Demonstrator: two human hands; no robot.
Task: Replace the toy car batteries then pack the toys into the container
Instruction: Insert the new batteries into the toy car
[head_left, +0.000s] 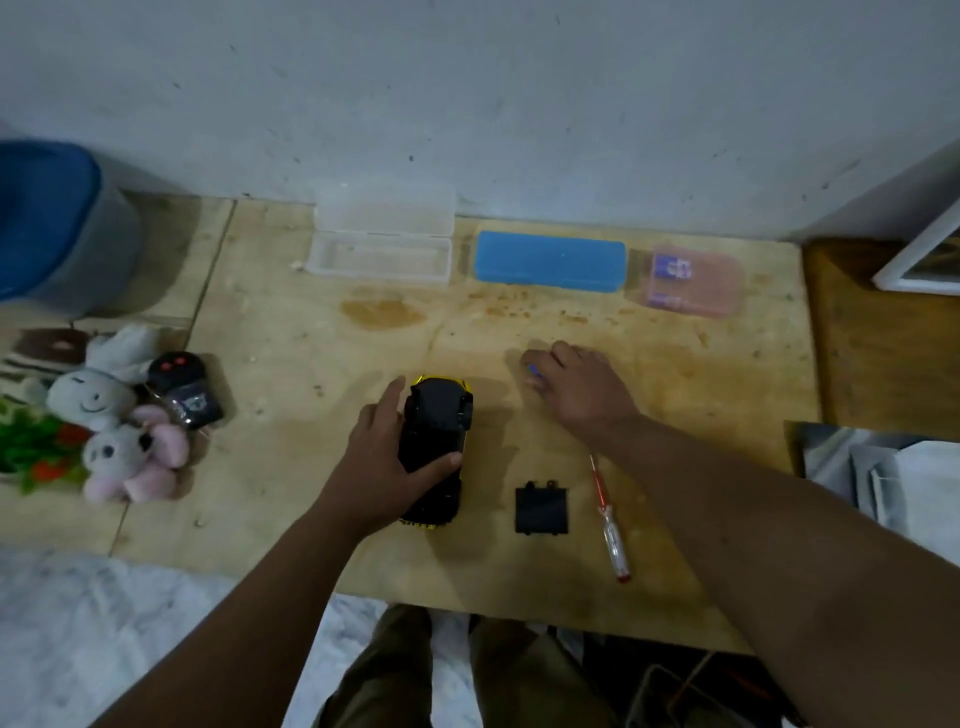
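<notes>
— On the worn wooden tabletop (675, 364), head view: where was the car?

— The black-and-yellow plastic toy car (435, 447) lay upside down near the middle, its dark underside up. The left hand (384, 467) gripped it, thumb across the underside and fingers down the far side.

— And the other hand?

— The right hand (576, 387) rested knuckles-up on the tabletop, right of the car and apart from it. Its fingers were curled over something small and blue (533, 370); I could not tell what it was, nor whether the hand truly pinched it.

— The loose parts?

— A flat black plastic battery cover (541, 510) lay just right of the car's near end. Beside that lay a slim screwdriver with a clear red-striped handle (608, 519), partly under the right forearm.

— Along the wall?

— Three boxes in a row: a clear plastic case (379, 260) with its lid up, a shut blue plastic case (549, 265), and a small pinkish see-through box (685, 283) with purple-labelled things inside, blurred.

— At the left edge?

— A black remote control with red buttons (182, 389) touched a heap of soft toys: a grey-white plush rabbit (93, 395) and a pink-and-grey plush animal (130, 462). Behind them stood a grey bin with a blue lid (57, 228).
</notes>
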